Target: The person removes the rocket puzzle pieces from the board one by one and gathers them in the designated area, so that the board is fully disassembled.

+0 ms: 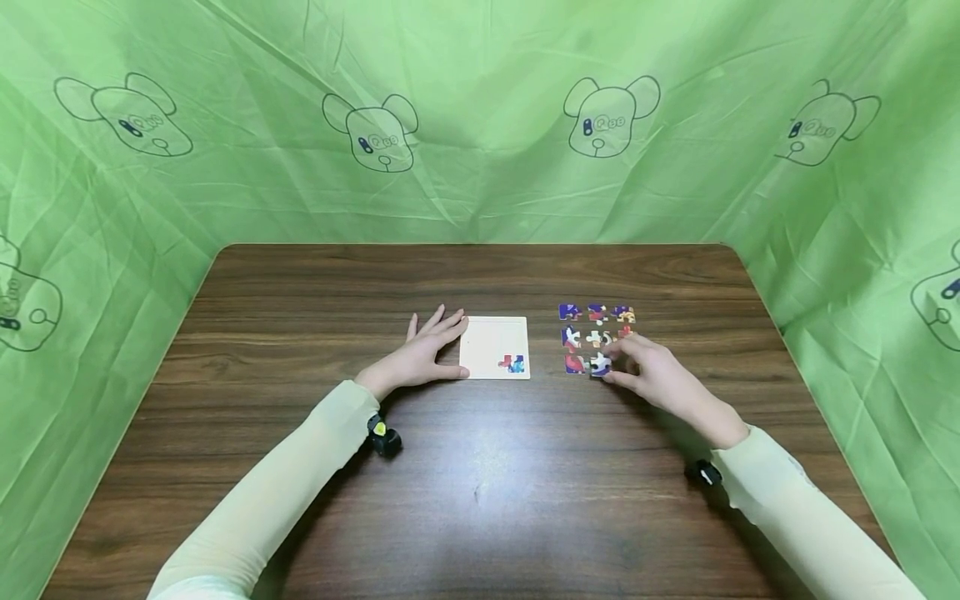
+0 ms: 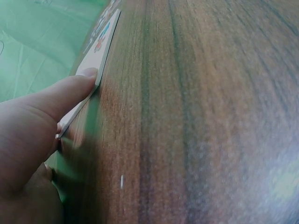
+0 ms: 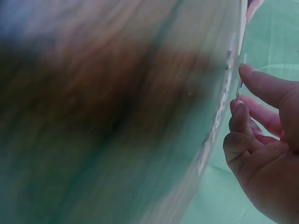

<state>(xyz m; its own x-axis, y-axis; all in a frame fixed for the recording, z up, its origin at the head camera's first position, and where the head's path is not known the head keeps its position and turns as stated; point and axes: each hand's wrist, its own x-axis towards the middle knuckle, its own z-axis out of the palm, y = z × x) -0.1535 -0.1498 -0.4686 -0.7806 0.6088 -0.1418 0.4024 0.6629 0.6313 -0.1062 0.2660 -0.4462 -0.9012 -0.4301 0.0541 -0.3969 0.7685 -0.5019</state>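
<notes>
A white square puzzle board (image 1: 487, 340) lies on the table. In its lower right corner sit a blue puzzle piece (image 1: 517, 364) and a red one beside it. My left hand (image 1: 416, 357) rests on the board's left edge, fingers spread and thumb on its near corner; the left wrist view shows the thumb (image 2: 81, 88) pressing there. My right hand (image 1: 652, 375) pinches a puzzle piece (image 1: 601, 365) with white and blue on it. Thumb and fingertips hold that thin piece (image 3: 240, 87) above the table in the right wrist view.
Several loose puzzle pieces lie in rows right of the board, among them a purple one (image 1: 569, 312) and a red one (image 1: 574, 364). The right hand partly covers some. A brown wooden table (image 1: 480, 483) carries everything, with a green curtain (image 1: 480, 183) around it.
</notes>
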